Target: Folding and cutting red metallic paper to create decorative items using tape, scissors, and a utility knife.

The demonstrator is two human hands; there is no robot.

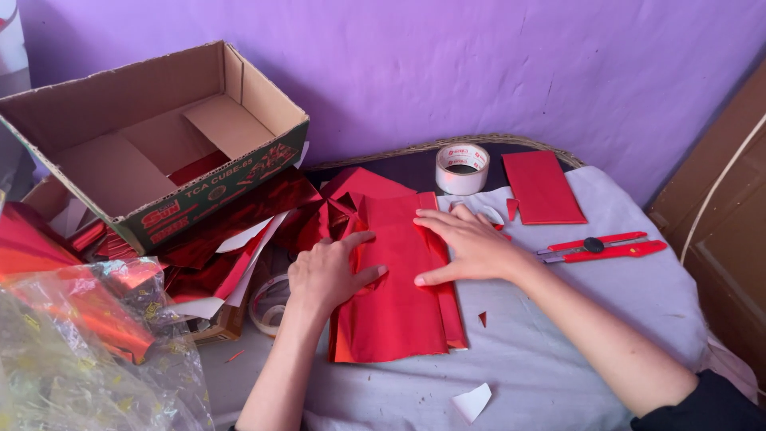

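Observation:
A shiny red foil sheet lies folded on a grey cloth-covered table. My left hand presses flat on the sheet's left edge, fingers together. My right hand lies flat on its upper right part, fingers spread across the fold. Neither hand grips anything. More red foil is bunched just behind the sheet.
A roll of white tape and a red folded packet sit at the back. Red utility knives lie to the right. An open cardboard box stands at left over red foil scraps, with clear plastic wrap at lower left. A white paper scrap lies near the front edge.

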